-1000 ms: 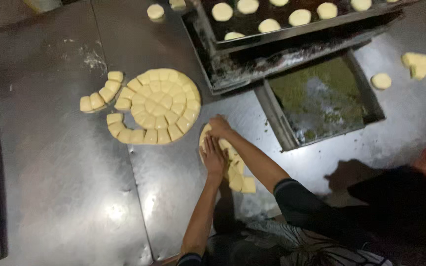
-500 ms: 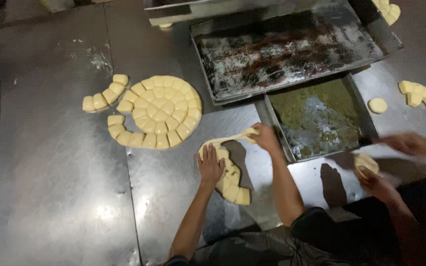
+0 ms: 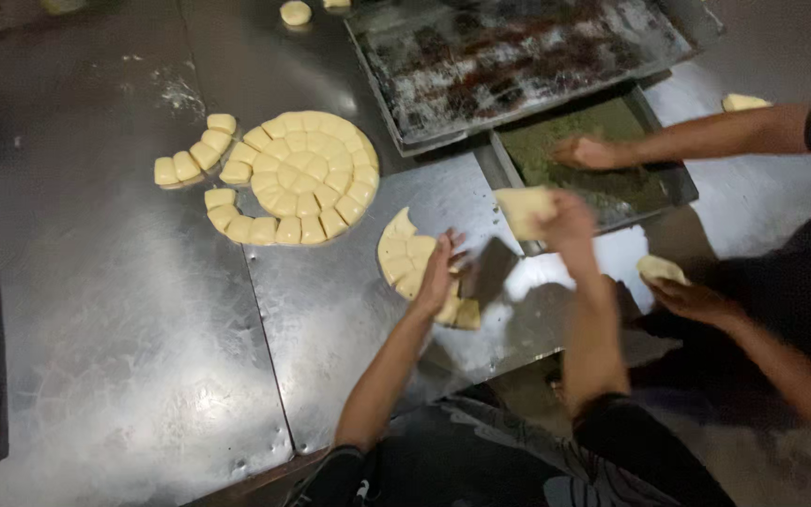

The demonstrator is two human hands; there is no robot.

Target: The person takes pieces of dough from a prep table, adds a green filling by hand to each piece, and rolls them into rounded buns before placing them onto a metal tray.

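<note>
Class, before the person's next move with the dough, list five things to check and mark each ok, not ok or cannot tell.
1. Right hand holds a dough piece: ok.
2. Left hand rests on the cut dough slab: ok.
3. Green-powder tray free of other hands: not ok, a co-worker's hand is in it.
4. Baking tray has room: ok.
5. Dough piece fully cut free: cannot tell.
</note>
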